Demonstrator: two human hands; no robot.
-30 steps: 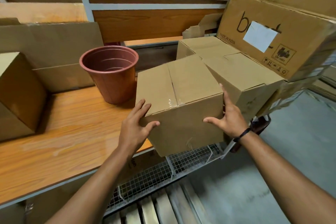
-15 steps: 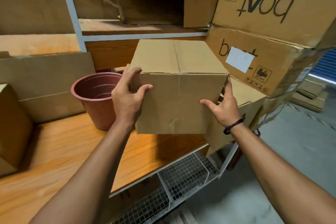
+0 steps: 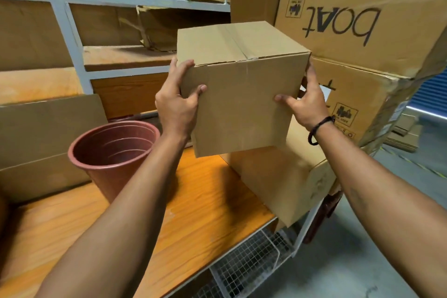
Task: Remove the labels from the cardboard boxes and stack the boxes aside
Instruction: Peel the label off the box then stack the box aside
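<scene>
Fingers (image 3: 185, 69): left hand (image 3: 176, 109) and right hand (image 3: 307, 104) gripping opposite sides of cardboard box (image 3: 242, 94), held above tabletop (image 3: 205, 201), over lower box (image 3: 278, 181). No label visible. Stacking step judged in hand; next calls for level set-down on lower box.

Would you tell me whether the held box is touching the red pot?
Apart: the head view shows the box held up, the left forearm passing between it and the pot.
</scene>
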